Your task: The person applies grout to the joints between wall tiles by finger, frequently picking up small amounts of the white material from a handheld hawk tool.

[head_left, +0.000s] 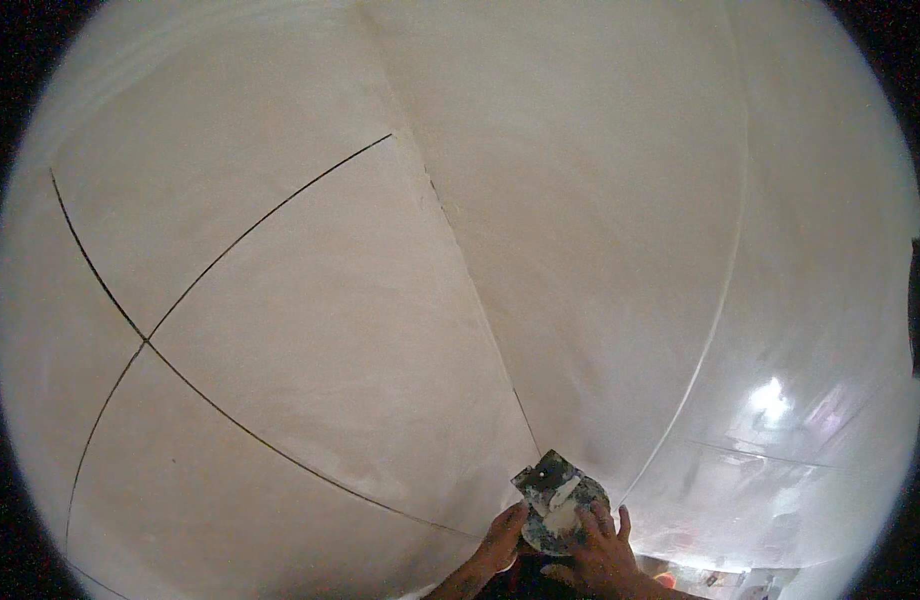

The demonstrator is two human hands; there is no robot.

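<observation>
Lying between left hand (503, 537) and right hand (604, 553) is a smeared plate (540, 490).

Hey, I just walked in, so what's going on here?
A person holds a flat dark tool, smeared with pale material, in both hands: the left hand at its left edge, the right hand with fingers over it. Beyond spreads a large pale surface; two thin dark lines cross on its left, and a seam runs down toward the tool.

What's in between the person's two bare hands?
In the head view, a dark, flat tool smeared with pale paste lies between the bare left hand and bare right hand; the right fingers overlap it.
</observation>
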